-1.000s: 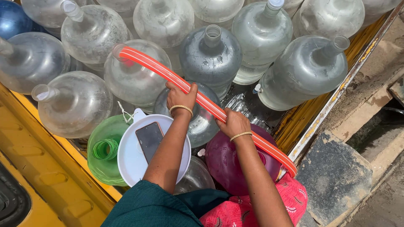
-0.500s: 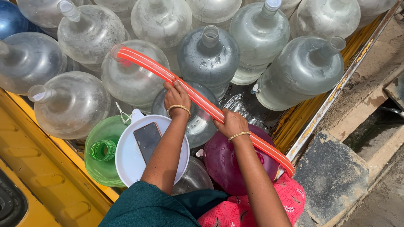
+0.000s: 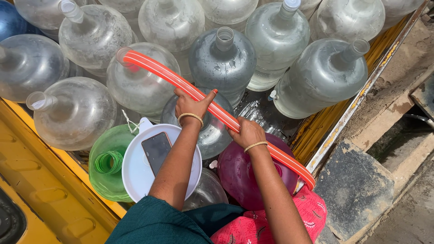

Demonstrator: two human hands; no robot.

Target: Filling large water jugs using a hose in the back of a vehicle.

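Both hands on the orange hose [image 3: 212, 106]. My left hand [image 3: 190, 105] is wrapped round it mid-length, thumb laid along the top; my right hand [image 3: 246, 132] is closed round it further back, toward the bend near the pink cloth [image 3: 312, 212]. The hose runs diagonally up-left from there, and its open end sits right at the neck of a clear water jug [image 3: 140, 81], over the mouth or just inside it; I can't tell which from this angle. No water visible in the hose or at the tip, so I'd judge the hose is lined up on that jug and the filling itself isn't shown as done. The rest of the clear jugs packed round it look mostly open-necked, and a couple carry caps; fill levels are unreadable. Below my left forearm: a white funnel [image 3: 135, 176] with a dark phone [image 3: 156, 151] lying in it, stacked on a green funnel [image 3: 106, 167]. A magenta jug [image 3: 244, 174] sits under my right wrist. The yellow truck bed wall [image 3: 54, 180] runs along the left.
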